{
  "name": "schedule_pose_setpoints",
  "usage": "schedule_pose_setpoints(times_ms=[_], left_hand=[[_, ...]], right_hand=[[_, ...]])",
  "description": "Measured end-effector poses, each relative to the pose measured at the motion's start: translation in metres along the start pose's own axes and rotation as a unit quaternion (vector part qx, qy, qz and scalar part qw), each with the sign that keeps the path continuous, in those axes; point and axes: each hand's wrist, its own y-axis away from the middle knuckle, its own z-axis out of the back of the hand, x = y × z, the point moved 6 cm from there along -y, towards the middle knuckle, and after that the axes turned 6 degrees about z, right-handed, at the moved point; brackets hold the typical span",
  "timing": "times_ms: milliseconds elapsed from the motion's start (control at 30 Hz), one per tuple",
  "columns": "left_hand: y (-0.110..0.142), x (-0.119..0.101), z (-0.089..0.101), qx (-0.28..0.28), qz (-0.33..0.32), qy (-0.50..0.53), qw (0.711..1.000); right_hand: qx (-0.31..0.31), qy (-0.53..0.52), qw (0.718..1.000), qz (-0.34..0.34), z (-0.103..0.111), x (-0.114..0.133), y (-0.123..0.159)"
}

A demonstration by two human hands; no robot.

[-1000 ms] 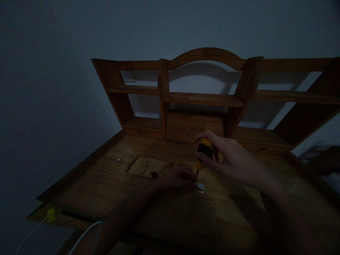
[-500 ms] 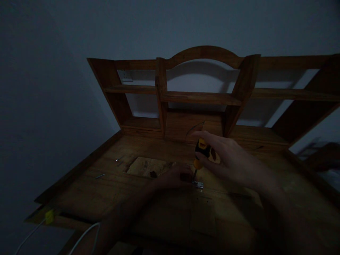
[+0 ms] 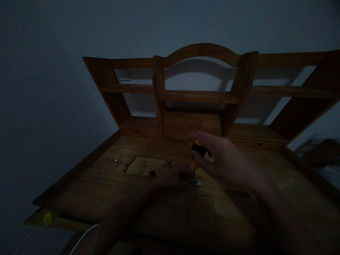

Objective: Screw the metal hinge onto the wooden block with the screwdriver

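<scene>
A screwdriver (image 3: 196, 163) with a yellow and black handle is gripped in my right hand (image 3: 220, 156), its shaft pointing down. The tip meets the left end of a small silver metal bracket (image 3: 198, 183). My left hand (image 3: 177, 176) rests low over the desk with curled fingers, steadying the bracket at that same end; dim light hides the exact fingertip contact. Just nearer to me lies a flat wooden piece (image 3: 202, 214) with small dark holes along its far edge.
A wooden shelf unit (image 3: 199, 95) stands along the back of the desk (image 3: 79, 191). Left of my hands are a rough pale patch (image 3: 146, 166) and thin metal pieces, one a small rod (image 3: 98, 176). A white cable (image 3: 86, 232) and a yellow tag (image 3: 48, 218) are at the front left.
My right hand has turned the screwdriver handle a little and shifted slightly left. My left hand stays at the bracket. The whole view has moved slightly.
</scene>
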Motion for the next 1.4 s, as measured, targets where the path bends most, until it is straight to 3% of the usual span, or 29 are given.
schedule_pose_setpoints(times_ms=[233, 400, 533, 767, 867, 1100, 1267, 1400], left_hand=[[0.001, 0.003, -0.001, 0.008, 0.024, 0.007, 1.0], [0.0, 0.0, 0.0, 0.018, 0.012, -0.01, 1.0], [0.0, 0.0, 0.002, -0.01, -0.001, -0.037, 0.999], [0.001, -0.001, 0.003, -0.011, -0.007, -0.061, 0.998], [0.001, -0.002, 0.004, -0.015, -0.01, -0.068, 0.997], [0.0, -0.001, 0.002, -0.009, 0.012, -0.072, 0.997], [0.0, 0.001, 0.001, 0.007, 0.026, -0.064, 0.998], [0.0, 0.0, 0.001, 0.002, 0.007, -0.055, 0.998]], right_hand=[[-0.048, 0.173, 0.984, -0.007, 0.002, -0.008, -0.002], [-0.009, 0.102, 0.995, -0.013, 0.008, -0.007, 0.002], [-0.009, 0.022, 1.0, -0.001, 0.002, -0.004, 0.001], [-0.045, 0.158, 0.986, -0.012, 0.002, -0.013, -0.003], [-0.024, 0.136, 0.99, -0.002, 0.006, -0.013, -0.002], [-0.006, -0.019, 1.0, 0.017, 0.002, -0.008, -0.002], [-0.028, 0.1, 0.995, -0.007, 0.001, -0.012, -0.003], [-0.018, 0.086, 0.996, 0.009, 0.006, -0.007, -0.001]])
